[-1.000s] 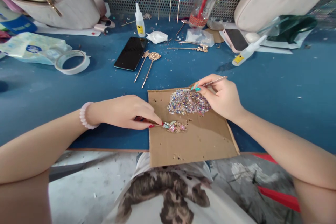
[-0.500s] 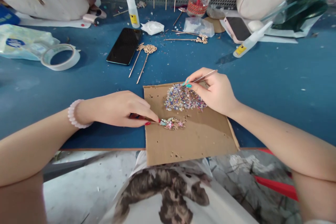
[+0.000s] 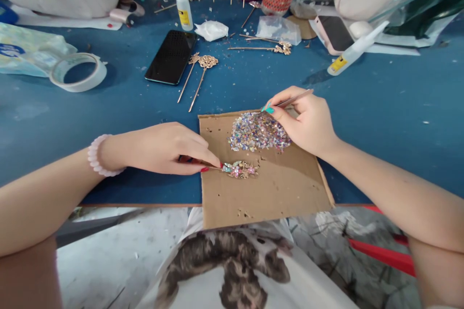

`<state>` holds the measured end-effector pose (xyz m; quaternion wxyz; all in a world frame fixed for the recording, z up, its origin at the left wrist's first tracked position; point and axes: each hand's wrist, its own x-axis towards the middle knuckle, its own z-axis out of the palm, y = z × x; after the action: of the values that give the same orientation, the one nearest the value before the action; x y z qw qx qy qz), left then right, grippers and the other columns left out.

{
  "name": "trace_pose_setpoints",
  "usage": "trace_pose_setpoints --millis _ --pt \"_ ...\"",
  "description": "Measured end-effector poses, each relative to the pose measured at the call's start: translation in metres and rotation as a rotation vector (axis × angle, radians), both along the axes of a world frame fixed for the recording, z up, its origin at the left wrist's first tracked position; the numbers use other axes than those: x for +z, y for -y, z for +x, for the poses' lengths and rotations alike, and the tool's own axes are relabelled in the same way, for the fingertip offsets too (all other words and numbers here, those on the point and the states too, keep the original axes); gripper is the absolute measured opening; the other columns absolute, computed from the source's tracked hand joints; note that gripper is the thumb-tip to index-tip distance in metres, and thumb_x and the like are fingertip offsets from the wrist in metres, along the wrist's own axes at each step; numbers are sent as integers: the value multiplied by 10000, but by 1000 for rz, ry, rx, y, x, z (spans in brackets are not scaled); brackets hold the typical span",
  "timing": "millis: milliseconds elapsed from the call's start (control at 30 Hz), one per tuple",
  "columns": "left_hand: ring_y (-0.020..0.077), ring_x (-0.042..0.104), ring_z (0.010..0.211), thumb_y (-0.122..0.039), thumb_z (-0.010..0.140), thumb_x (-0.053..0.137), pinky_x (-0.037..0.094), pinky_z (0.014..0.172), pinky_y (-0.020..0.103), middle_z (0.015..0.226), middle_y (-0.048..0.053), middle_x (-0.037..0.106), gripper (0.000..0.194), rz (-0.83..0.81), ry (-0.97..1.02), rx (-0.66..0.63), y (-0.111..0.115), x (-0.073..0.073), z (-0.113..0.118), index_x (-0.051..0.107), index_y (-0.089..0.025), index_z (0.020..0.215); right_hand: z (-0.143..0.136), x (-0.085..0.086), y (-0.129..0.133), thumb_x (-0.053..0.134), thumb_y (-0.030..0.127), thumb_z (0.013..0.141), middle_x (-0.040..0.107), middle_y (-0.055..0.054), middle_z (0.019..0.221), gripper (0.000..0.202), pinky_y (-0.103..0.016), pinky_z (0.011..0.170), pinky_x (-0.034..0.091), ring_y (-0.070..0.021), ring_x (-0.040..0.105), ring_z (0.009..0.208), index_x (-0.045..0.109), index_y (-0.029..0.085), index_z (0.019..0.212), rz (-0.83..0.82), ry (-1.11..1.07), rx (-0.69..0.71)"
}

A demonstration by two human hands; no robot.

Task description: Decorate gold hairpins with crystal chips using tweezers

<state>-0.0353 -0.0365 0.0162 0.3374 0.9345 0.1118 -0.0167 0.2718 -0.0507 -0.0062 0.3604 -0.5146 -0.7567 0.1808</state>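
Note:
Between thumb and finger, my left hand [image 3: 177, 150] pinches the stick of a hairpin [image 3: 240, 169]. Its ornate head, set with pink, green and pale stones, lies over a piece of cardboard [image 3: 268, 198]. My right hand [image 3: 302, 118] is closed on slim metal tweezers [image 3: 295, 98], their tips hidden by the fingers at the upper edge of a heap of small glittering rhinestones [image 3: 255, 131]. The heap rests on the upper part of the cardboard, above the hairpin head.
Beyond the cardboard lie two gold hairpins [image 3: 203, 77], a black phone [image 3: 171, 58] and a roll of tape [image 3: 79, 73]. One glue bottle [image 3: 183, 2] stands at the back; another glue bottle [image 3: 357, 50] leans at right beside a pink phone [image 3: 333, 34]. The cardboard overhangs the table's front edge.
My right hand with the tweezers has shifted slightly right and up along the rhinestone heap. The left hand keeps its pinch on the hairpin. The view has tilted a little.

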Motion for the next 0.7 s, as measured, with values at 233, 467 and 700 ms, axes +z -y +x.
trace_pose_setpoints --millis 233,467,700 --pt "97 608 763 -212 1040 510 392 697 214 915 5 713 288 6 6 0 0 0 0 674 -255 1272 -1 0 0 637 329 924 737 -34 840 119 -351 703 561 -186 693 758 671 241 851 -24 5 18" --pt "96 611 778 -213 1039 517 391 704 216 943 2 719 297 9 2 -2 -1 0 -2 660 -273 1293 3 -1 1 618 315 919 738 -33 855 102 -356 730 566 -194 707 803 664 241 865 -24 -24 25" --pt "97 616 779 -213 1038 520 392 699 220 954 9 728 296 2 -6 5 -1 0 -1 664 -275 1289 10 -1 1 619 258 902 719 -34 866 54 -370 748 531 -205 696 836 664 239 879 5 26 55"
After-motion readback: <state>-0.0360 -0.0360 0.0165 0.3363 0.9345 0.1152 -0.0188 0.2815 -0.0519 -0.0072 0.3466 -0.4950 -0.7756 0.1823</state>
